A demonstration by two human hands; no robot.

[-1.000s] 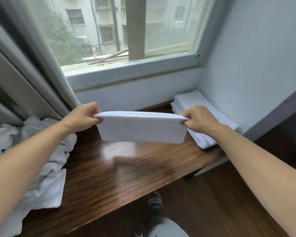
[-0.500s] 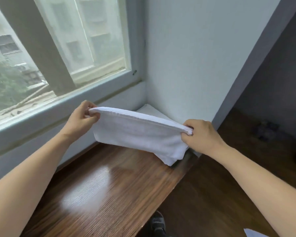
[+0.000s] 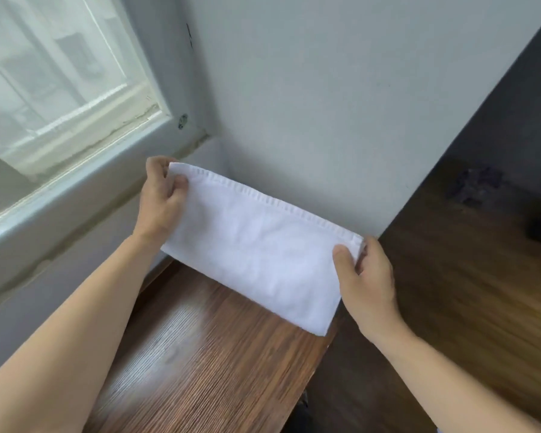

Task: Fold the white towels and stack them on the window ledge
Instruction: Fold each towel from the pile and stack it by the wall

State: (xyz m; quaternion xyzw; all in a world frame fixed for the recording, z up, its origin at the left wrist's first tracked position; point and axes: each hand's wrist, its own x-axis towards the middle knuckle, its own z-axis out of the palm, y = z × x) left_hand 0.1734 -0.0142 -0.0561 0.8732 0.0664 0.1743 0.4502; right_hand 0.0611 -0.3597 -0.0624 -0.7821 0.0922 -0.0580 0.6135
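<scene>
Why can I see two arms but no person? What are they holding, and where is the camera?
The camera sits on the person's head and looks forward and down, so you see what they see: their own two arms reaching out. There is no machine here, only bare hands.

The left hand pinches one top corner of a folded white towel, and the right hand pinches the other corner. That is the grip: fingers and thumb squeezing the cloth. The towel hangs between them, held up in the corner of the room.

Under it is a brown wooden ledge, shiny and striped like wood. On the left is the window, ahead is a pale wall, and on the right, lower down, is the dark floor.
</scene>
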